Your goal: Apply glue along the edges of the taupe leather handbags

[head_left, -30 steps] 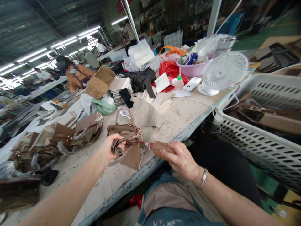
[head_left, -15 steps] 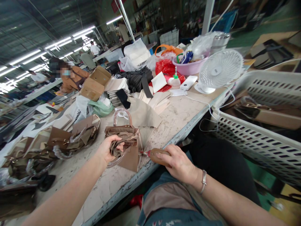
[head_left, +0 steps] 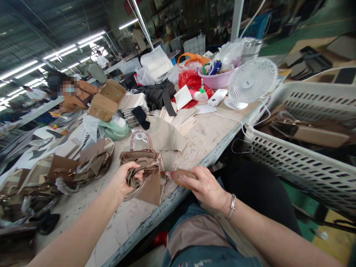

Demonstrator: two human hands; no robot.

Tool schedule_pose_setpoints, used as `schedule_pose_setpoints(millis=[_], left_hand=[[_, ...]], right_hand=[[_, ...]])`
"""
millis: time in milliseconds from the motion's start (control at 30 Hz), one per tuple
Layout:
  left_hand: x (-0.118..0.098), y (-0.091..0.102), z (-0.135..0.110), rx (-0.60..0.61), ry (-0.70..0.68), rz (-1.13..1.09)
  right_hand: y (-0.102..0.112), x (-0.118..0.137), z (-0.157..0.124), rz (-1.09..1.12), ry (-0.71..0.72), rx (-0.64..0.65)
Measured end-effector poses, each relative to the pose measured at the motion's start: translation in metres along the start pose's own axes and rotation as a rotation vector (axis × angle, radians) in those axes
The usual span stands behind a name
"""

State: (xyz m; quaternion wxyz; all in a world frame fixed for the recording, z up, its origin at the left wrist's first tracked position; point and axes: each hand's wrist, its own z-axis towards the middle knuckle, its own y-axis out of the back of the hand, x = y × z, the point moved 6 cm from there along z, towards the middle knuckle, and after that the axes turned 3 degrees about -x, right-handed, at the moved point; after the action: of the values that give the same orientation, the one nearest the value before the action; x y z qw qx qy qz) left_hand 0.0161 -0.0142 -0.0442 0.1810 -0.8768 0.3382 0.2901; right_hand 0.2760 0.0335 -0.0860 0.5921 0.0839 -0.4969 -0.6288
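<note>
A taupe handbag stands near the front edge of the worktable, its handle wrapped in clear plastic. My left hand is closed on the bag's bunched fabric lining at the opening. My right hand is wrapped round a soft brown squeeze bottle with a red neck. Its thin nozzle points left at the bag's side edge; whether the tip touches is too small to tell. A beige sheet lies just behind the bag.
More handbags line the table at left. A white fan, phone and purple basin stand at the back right. A white crate holding bags is at right; a cord hangs beside it. A co-worker sits beyond the cardboard box.
The whole view has shifted slightly. The squeeze bottle's nozzle has moved up a little along the bag's side edge. Both hands keep their hold.
</note>
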Motion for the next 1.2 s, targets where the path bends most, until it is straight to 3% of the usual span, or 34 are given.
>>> schedule_pose_setpoints(millis=[100,267,367,667,867,1200], left_hand=[[0.0,0.0,0.0,-0.005,0.004,-0.004],[0.002,0.002,-0.002,-0.02,0.012,-0.008],[0.003,0.002,-0.002,-0.028,0.015,-0.015],[0.003,0.001,0.001,-0.004,0.029,-0.024],[0.003,0.001,0.0,0.005,0.034,-0.011],[0.003,-0.002,-0.002,-0.062,0.031,-0.01]], right_hand=[[0.001,-0.002,-0.001,0.013,-0.012,-0.03],[-0.007,0.006,-0.003,0.048,0.033,0.128],[-0.008,0.009,-0.002,0.03,0.052,0.16],[0.011,-0.002,0.005,-0.013,0.031,-0.126],[0.02,-0.007,0.011,0.014,0.043,-0.223],[0.003,-0.006,0.002,0.016,0.022,-0.048]])
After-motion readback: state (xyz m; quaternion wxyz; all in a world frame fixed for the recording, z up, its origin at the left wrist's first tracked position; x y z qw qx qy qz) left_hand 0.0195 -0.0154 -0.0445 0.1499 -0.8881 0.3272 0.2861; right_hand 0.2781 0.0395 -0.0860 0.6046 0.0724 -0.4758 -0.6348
